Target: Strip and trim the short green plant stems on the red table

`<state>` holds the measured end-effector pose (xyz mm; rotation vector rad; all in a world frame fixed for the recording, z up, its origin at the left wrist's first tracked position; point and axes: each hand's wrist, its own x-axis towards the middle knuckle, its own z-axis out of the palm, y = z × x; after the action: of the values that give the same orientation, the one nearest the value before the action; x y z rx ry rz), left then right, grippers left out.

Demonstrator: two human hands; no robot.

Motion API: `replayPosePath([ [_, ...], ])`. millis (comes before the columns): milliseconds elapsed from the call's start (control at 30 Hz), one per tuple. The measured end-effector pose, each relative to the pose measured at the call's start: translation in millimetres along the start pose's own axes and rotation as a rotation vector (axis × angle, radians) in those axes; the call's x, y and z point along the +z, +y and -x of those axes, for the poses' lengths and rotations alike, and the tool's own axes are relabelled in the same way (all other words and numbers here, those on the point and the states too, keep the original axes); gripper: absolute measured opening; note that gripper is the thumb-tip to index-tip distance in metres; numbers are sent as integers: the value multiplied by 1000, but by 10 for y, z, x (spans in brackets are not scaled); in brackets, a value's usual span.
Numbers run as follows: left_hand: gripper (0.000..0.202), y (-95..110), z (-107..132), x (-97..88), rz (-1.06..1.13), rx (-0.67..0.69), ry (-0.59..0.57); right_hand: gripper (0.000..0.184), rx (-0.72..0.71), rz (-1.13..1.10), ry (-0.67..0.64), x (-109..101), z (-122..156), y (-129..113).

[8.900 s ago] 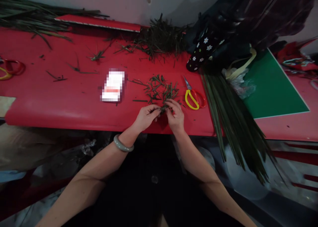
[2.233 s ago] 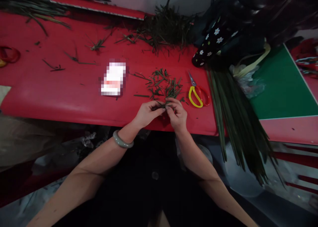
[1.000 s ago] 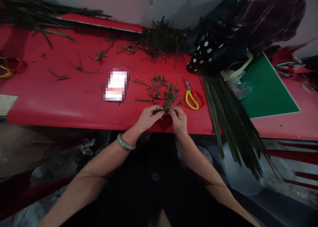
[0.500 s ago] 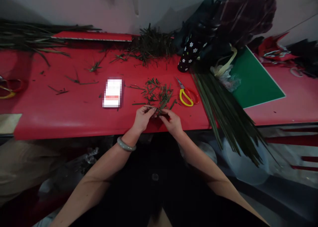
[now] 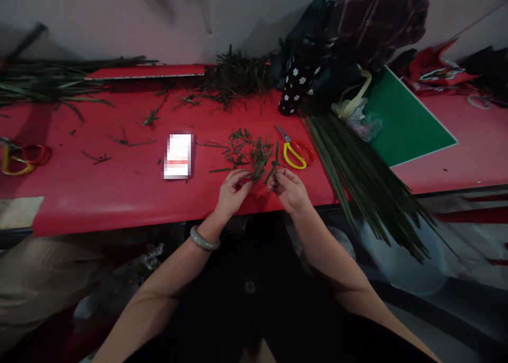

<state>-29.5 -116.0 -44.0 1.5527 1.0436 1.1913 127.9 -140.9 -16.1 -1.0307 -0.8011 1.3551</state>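
At the near edge of the red table [image 5: 119,193], my left hand [image 5: 232,193] and my right hand [image 5: 289,189] sit a little apart. My left hand pinches a small bunch of short green leaf strips [image 5: 257,167]. My right hand pinches a single green strip [image 5: 275,164] that points up and away from me. A loose pile of cut green leaf pieces [image 5: 244,146] lies just beyond both hands. A grey-green bangle [image 5: 203,239] circles my left wrist.
Yellow-and-red scissors [image 5: 294,151] lie right of the pile. A white card [image 5: 178,155] lies to its left. A sheaf of long green leaves [image 5: 365,183] overhangs the table's front edge beside a green mat [image 5: 405,125]. More leaf heaps [image 5: 238,74] line the back; other scissors [image 5: 19,156] lie far left.
My hands have drawn apart; the right one now holds one strip separately from the bunch in the left. The view has tilted and drifted a little.
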Motion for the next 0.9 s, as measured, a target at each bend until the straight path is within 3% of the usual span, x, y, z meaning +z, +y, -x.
replayPosePath([
  [133, 18, 17, -3, 11, -72, 21, -14, 21, 5, 65, 22, -23, -17, -58],
  [300, 23, 39, 16, -18, -28, 8, -1, 20, 43, 113, 35, 27, -25, 41],
  [567, 27, 38, 6, -58, 247, -160, -3, 18, 133, 260, -154, 104, -19, 22],
  [700, 21, 8, -5, -47, 258, -218, 8, 21, 166, 337, -187, 137, -20, 36],
  [900, 17, -14, -33, -54, 242, -234, -21, 24, -84, 231, -26, 176, -27, 169],
])
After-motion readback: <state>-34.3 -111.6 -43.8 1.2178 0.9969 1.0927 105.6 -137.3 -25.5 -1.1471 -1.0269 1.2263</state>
